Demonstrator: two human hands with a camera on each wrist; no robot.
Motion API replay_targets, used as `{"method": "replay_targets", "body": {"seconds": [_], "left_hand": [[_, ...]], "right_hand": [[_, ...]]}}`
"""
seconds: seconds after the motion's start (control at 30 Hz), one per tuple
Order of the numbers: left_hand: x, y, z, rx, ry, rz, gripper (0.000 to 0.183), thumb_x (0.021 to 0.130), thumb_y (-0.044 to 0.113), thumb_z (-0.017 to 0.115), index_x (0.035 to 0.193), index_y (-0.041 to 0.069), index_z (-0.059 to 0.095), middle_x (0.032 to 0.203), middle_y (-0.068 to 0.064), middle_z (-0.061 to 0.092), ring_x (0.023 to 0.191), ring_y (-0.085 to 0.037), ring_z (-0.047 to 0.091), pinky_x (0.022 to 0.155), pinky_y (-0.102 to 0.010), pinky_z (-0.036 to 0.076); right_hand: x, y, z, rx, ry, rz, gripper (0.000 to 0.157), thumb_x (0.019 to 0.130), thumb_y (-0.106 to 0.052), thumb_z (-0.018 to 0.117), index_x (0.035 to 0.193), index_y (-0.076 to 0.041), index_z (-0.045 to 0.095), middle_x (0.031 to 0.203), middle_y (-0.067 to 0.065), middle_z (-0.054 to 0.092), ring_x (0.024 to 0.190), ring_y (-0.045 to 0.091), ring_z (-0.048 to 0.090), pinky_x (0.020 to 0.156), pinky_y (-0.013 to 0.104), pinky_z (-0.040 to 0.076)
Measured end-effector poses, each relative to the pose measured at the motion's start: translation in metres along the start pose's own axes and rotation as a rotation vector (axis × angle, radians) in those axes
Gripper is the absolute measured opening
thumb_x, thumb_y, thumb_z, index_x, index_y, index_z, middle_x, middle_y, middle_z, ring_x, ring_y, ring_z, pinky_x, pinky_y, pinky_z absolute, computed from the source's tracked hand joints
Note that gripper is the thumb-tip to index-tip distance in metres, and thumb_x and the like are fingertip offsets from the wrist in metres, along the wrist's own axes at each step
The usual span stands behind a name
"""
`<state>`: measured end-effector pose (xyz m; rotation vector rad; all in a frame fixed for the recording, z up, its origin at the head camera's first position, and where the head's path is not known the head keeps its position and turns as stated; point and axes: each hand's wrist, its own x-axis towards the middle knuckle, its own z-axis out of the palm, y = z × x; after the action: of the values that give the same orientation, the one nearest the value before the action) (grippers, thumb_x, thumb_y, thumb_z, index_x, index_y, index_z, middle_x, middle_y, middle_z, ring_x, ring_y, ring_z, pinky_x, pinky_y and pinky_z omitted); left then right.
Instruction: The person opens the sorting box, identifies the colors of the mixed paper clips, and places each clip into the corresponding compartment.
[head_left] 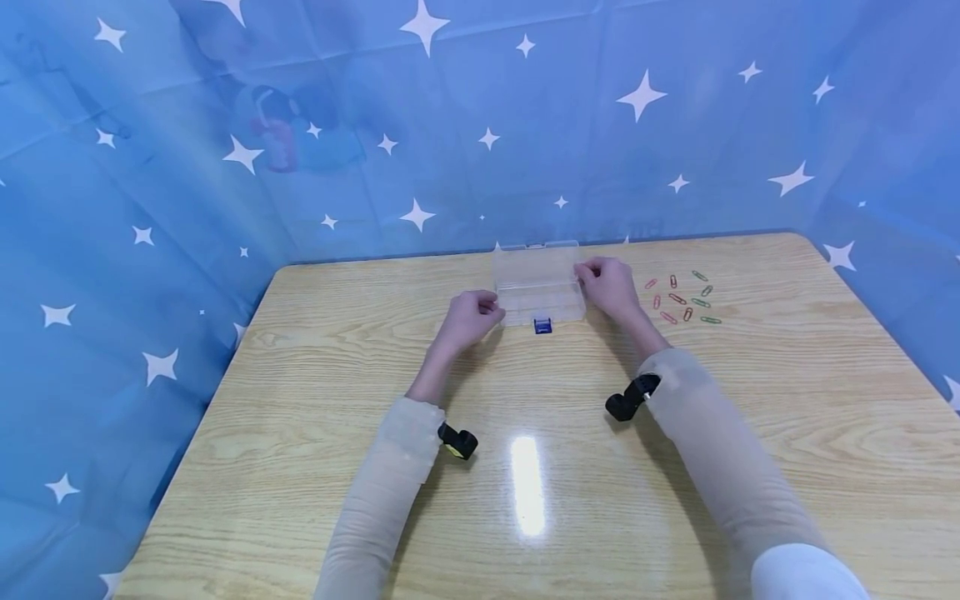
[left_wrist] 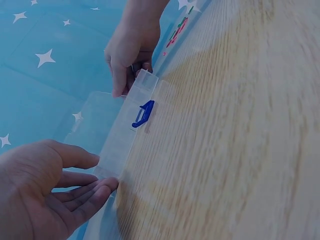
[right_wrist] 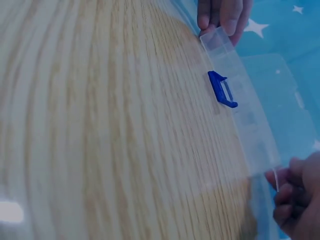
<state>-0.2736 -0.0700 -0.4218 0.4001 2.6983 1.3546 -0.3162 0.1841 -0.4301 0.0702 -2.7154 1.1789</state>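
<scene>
A clear plastic compartment box [head_left: 540, 297] lies near the table's back edge with its lid [head_left: 534, 265] raised and tilted back. On its front side is a blue latch [head_left: 543, 326]. My left hand [head_left: 471, 318] holds the left end of the box, thumb and fingers at the front corner, as the left wrist view shows. At the other end my right hand [head_left: 609, 285] pinches the lid's right edge near the hinge. In the right wrist view its fingers [right_wrist: 284, 192] are bent at that edge.
Several red, pink and green paper clips [head_left: 677, 298] lie scattered to the right of my right hand. A blue curtain with white stars [head_left: 450, 125] hangs right behind the wooden table [head_left: 300, 417]. Small black cameras sit on both wrists.
</scene>
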Motion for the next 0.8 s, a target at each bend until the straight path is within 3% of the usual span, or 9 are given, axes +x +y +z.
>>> {"method": "replay_targets", "body": {"seconds": [0.27, 0.6, 0.8], "left_hand": [[-0.0008, 0.0001, 0.0012, -0.033, 0.025, -0.015, 0.037, 0.088, 0.015, 0.060, 0.120, -0.003, 0.056, 0.101, -0.010, 0.063, 0.091, -0.017, 0.060, 0.078, -0.027, 0.052], [0.0000, -0.0006, 0.0048, -0.042, 0.144, -0.015, 0.026, 0.087, 0.014, 0.062, 0.107, -0.002, 0.065, 0.095, -0.010, 0.065, 0.083, -0.017, 0.061, 0.072, -0.028, 0.052], [-0.0005, -0.0008, 0.0065, -0.042, 0.171, -0.025, 0.022, 0.086, 0.014, 0.062, 0.102, -0.001, 0.067, 0.088, -0.009, 0.065, 0.077, -0.017, 0.060, 0.067, -0.027, 0.052]], "right_hand": [[0.0011, 0.0055, 0.0025, -0.007, 0.018, 0.071, 0.036, 0.093, -0.035, 0.051, 0.085, -0.005, 0.068, 0.074, 0.009, 0.063, 0.057, 0.020, 0.048, 0.050, 0.030, 0.038], [-0.0005, 0.0035, -0.0012, 0.015, -0.038, 0.078, 0.030, 0.094, -0.029, 0.051, 0.102, -0.005, 0.067, 0.087, 0.011, 0.064, 0.071, 0.022, 0.053, 0.055, 0.029, 0.040], [-0.0024, -0.0001, -0.0065, 0.012, -0.042, 0.049, 0.032, 0.095, -0.029, 0.050, 0.105, -0.003, 0.065, 0.088, 0.012, 0.065, 0.074, 0.022, 0.058, 0.055, 0.030, 0.043]]}}
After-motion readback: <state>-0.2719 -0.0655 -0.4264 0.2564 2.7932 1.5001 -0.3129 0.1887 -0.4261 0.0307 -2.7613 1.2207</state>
